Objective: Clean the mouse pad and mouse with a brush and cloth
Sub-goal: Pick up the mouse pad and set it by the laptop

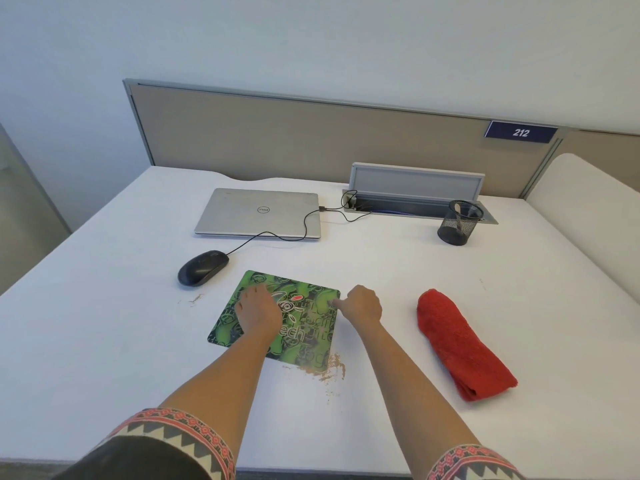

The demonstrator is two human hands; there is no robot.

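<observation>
Pressing: left hand [258,310] flat on square green mouse pad [313,344], turned askew | right hand [362,304] curled at pad's edge, grip unclear.

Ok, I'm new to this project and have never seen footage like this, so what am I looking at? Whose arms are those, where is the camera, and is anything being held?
There is no machine here: these are a person's two bare arms, filmed by one wide-angle camera worn on the head, looking forward and down. On the white desk lie a green mouse pad, a black wired mouse beyond its left corner, a rolled red cloth to the right, and a closed laptop and mesh cup further back. Brown crumbs sit by the pad's near edge. The left hand rests flat on the pad. The right hand is curled at the pad's right edge; whether it grips something is too small to tell.
</observation>
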